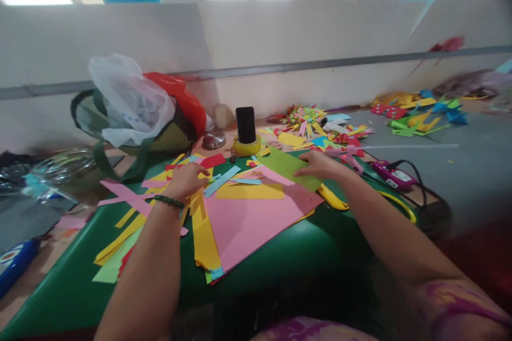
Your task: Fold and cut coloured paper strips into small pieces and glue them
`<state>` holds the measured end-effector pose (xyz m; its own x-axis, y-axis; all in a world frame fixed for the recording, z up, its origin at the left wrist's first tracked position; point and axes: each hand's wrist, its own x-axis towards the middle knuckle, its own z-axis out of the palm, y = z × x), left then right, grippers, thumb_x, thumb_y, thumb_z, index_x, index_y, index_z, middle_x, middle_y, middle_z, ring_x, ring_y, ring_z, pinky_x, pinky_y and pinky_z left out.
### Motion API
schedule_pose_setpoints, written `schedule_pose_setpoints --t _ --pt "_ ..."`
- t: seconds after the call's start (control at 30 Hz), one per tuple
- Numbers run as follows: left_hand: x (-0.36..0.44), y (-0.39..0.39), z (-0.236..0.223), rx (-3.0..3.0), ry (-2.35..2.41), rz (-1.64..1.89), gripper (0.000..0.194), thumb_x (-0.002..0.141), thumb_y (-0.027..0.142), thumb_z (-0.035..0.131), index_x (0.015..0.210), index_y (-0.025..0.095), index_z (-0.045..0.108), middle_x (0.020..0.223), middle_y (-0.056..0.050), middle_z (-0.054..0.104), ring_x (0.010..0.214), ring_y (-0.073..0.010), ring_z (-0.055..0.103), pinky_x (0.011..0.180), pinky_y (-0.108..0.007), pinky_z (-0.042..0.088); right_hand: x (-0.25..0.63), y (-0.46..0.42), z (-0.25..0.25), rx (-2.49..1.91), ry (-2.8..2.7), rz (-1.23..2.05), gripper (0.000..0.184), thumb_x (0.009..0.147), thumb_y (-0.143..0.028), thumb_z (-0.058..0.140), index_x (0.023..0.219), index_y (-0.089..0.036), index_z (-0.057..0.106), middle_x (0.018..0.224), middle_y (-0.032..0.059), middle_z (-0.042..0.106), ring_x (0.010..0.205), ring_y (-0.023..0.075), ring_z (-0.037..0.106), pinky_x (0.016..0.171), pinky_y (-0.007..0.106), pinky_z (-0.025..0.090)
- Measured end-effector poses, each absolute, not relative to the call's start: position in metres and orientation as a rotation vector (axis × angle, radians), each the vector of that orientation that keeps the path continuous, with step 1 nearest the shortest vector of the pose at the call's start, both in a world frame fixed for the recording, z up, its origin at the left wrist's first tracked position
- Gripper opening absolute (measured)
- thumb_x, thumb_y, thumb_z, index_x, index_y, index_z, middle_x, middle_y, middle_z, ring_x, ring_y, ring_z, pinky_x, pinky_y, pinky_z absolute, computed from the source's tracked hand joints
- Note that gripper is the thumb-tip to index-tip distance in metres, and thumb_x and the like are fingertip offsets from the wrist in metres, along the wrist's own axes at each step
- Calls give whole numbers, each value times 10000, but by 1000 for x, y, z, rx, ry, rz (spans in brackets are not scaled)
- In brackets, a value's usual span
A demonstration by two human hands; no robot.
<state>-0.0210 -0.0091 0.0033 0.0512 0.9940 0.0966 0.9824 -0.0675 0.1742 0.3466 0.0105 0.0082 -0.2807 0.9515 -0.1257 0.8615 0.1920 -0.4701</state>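
Pink sheet (260, 224): whole. Paper strips (138, 203): cut, left of it. Green sheet (280, 165): whole, beyond it, pinched by right hand (318, 165). Left hand (186, 181): grip unclear.

Ctr, before us: a paper stack (256, 234) lies on the covered tabletop (288, 261), w/ paper strips (222, 181) across its far L part & more spread to its L. Just behind the stack, we have a phone (245, 124) upright on a ring-shaped base (247, 147), w/ a round lid (214, 140) to its L. Back L: a tote bag (168, 136) w/ plastic bags (132, 98) in it; wire coils (64, 165) lie farther L. Behind & R of the phone: a scrap pile (306, 120). To our R: a power strip (394, 176) w/ a cable (418, 173) plugged in; more cutouts (420, 114) lie beyond it, back R. A wall (256, 37) runs behind it all
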Motion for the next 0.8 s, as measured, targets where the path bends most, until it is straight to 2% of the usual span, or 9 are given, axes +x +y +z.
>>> schedule_pose_setpoints --t 0.17,0.3,0.4,0.53,0.6,0.67,0.73,0.8 --pt "-7 -13 9 2240 1900 825 258 768 368 584 885 207 748 1049 -101 722 1040 -300 621 950 -391 445 365 -4 28 -1551 -1983 872 373 635 -388 732 917 -146 693 806 57 719 644 178 623 523 250 440" --pt "10 -22 16 2073 1593 1183 501 746 498 632 1127 174 668 1173 -128 667 1120 -286 585 981 -398 444 378 -32 50 -1387 -1847 890 470 617 -472 744 959 -156 679 852 70 721 678 195 642 578 276 495" --pt "21 -33 25 1875 1340 1212 701 715 498 664 1322 174 527 1225 -143 629 1155 -288 567 968 -416 460 375 -60 62 -1247 -1921 984 523 637 -475 743 1067 -187 667 932 60 726 754 213 662 619 273 512" --pt "39 -57 39 1777 1048 943 819 626 389 763 1377 239 473 1241 -126 622 1173 -283 562 952 -365 462 342 -86 57 -1062 -2351 1181 485 634 -355 783 1081 -185 702 1001 54 734 876 224 665 736 257 504" --pt "49 -71 45 1843 1015 689 811 572 304 814 1327 261 521 1170 -102 656 1106 -259 596 886 -314 480 324 -90 48 -953 -2506 1176 464 671 -288 771 1114 -175 695 1026 55 732 898 208 664 776 245 487" --pt "60 -85 47 1888 982 463 580 619 314 774 1172 224 624 969 -60 695 902 -216 637 737 -268 493 311 -88 40 -873 -2601 1149 450 706 -251 754 1141 -161 681 1023 56 731 882 192 669 765 234 481" --pt "68 -96 44 1923 1053 262 235 723 344 658 873 166 685 697 -3 627 624 -140 559 537 -212 407 305 -85 32 -865 -2646 1089 441 723 -232 747 1151 -155 671 1030 56 727 891 192 669 771 239 483" --pt "71 -101 37 1965 1204 212 219 771 324 557 667 144 622 567 24 514 522 -101 441 470 -205 313 302 -82 25 -956 -2647 940 470 751 -226 731 1206 -161 635 1094 72 708 962 217 656 826 279 487"
